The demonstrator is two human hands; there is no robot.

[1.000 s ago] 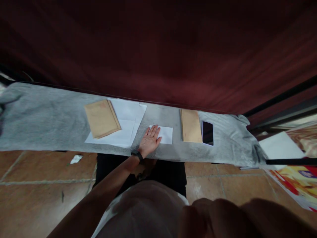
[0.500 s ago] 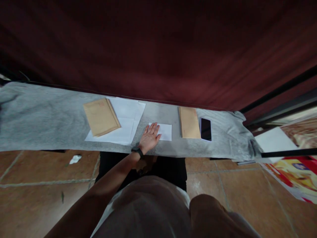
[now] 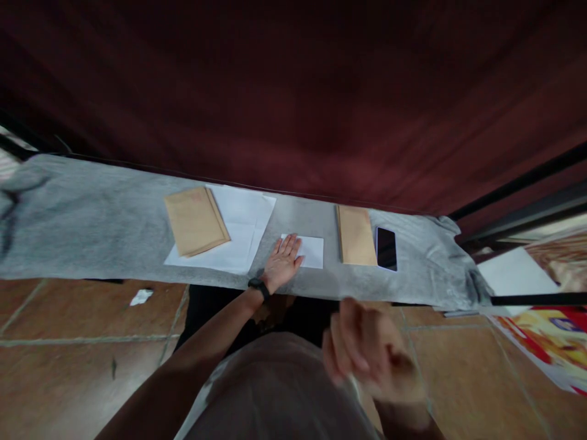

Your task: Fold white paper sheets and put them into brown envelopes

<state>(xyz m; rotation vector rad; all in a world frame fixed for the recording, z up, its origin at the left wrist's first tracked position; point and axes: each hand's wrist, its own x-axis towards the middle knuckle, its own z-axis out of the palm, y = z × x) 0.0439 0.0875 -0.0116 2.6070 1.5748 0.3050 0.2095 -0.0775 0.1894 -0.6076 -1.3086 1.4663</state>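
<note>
My left hand (image 3: 283, 261) lies flat with its fingers stretched out, pressing on the left part of a small folded white paper (image 3: 312, 252). A dark band circles that wrist. My right hand (image 3: 369, 351) is raised in front of my body, nearer to me than the table edge. Its fingers look bent but are smeared by motion, and I cannot make out anything in them. Left of the folded paper, brown envelopes (image 3: 196, 221) rest on larger white sheets (image 3: 241, 229). To the right lies another stack of brown envelopes (image 3: 358, 235).
A phone (image 3: 386, 248) with a dark screen sits just right of the right envelope stack. Grey cloth (image 3: 114, 214) covers the narrow table. A dark red curtain (image 3: 293, 122) hangs behind it. At far right are a white board (image 3: 516, 272) and a colourful printed box (image 3: 550, 342).
My right hand has come up into view in front of my body. My left hand stays flat on the folded paper. The whole view has shifted slightly.
</note>
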